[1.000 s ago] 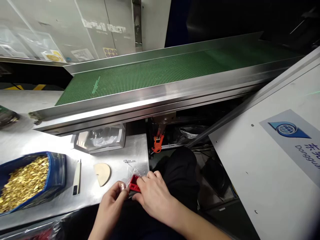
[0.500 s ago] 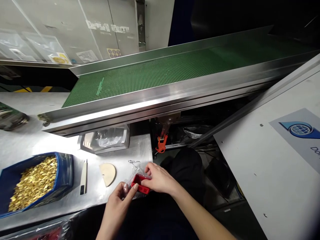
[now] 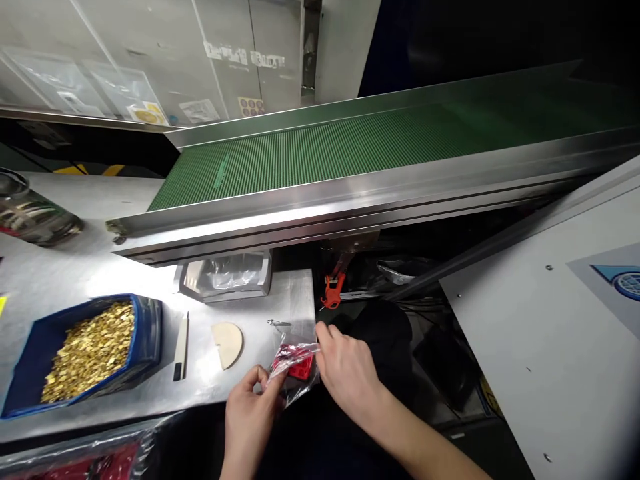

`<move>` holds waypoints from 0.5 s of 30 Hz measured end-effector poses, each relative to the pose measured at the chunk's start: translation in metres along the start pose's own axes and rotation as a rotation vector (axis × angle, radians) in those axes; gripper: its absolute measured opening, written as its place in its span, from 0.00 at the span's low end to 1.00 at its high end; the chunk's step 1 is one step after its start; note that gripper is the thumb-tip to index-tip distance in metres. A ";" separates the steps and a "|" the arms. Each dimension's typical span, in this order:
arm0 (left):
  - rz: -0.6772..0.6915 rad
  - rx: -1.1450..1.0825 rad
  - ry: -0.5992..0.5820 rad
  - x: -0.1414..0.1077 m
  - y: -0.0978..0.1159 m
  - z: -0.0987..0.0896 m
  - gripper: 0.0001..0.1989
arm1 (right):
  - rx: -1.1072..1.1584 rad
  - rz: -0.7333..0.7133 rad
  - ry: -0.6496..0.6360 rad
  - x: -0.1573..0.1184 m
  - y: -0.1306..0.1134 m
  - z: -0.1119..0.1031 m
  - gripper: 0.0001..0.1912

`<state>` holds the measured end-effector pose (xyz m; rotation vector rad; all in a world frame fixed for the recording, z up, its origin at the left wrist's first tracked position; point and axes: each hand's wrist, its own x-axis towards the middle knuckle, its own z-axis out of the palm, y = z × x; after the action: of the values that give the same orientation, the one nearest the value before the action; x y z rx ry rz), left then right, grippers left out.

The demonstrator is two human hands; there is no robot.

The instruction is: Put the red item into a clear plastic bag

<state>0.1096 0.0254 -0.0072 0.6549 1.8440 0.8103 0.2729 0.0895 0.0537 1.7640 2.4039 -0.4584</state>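
Observation:
A small red plastic piece (image 3: pixel 301 367) sits inside a clear plastic bag (image 3: pixel 295 392) at the table's front right corner. My left hand (image 3: pixel 255 400) pinches the bag's left side between thumb and fingers. On the other side, my right hand (image 3: pixel 347 367) is closed on the bag's upper right edge, its fingertips partly hidden. Just above the bag lies a small metal clip-like item (image 3: pixel 278 323). To the left rest a beige half-round disc (image 3: pixel 228 345) and a white cutter knife (image 3: pixel 182 347).
A blue bin (image 3: pixel 145 340) of small gold-coloured pieces stands at the left. Behind it, a green conveyor belt (image 3: pixel 300 153) slopes across, with a clear-fronted tray (image 3: pixel 225 275) beneath its edge. A white panel (image 3: pixel 525 320) stands at the right; an orange clamp (image 3: pixel 333 291) hangs below the conveyor.
The red piece, held directly in my fingers before, is now within the clear bag. My right hand has moved off it to the right, onto the bag's edge. The view has shifted left.

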 end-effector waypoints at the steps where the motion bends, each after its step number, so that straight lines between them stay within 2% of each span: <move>1: 0.010 0.010 0.007 -0.002 0.000 0.000 0.28 | -0.003 0.016 -0.025 -0.006 0.005 -0.001 0.13; 3: 0.026 0.038 0.001 -0.005 0.001 -0.001 0.26 | 0.068 0.029 -0.069 -0.015 0.013 -0.005 0.11; 5: 0.047 0.113 -0.022 -0.010 0.004 -0.005 0.23 | 0.236 0.011 -0.073 -0.022 0.020 -0.012 0.10; 10: 0.265 0.505 -0.053 -0.019 0.020 -0.017 0.19 | 0.650 -0.078 -0.033 -0.032 0.023 -0.025 0.14; 11: 0.269 0.481 -0.095 -0.020 0.022 -0.017 0.21 | 0.691 -0.109 -0.048 -0.034 0.021 -0.023 0.13; 13: 0.226 0.288 -0.236 -0.021 0.026 -0.015 0.24 | 0.718 -0.173 -0.097 -0.040 0.013 -0.010 0.08; 15: 0.183 0.030 -0.370 -0.021 0.026 -0.009 0.25 | 0.673 -0.204 -0.118 -0.048 0.004 0.012 0.16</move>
<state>0.1112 0.0243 0.0276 0.9365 1.4780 0.7236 0.2910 0.0434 0.0552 1.6127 2.5248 -1.4948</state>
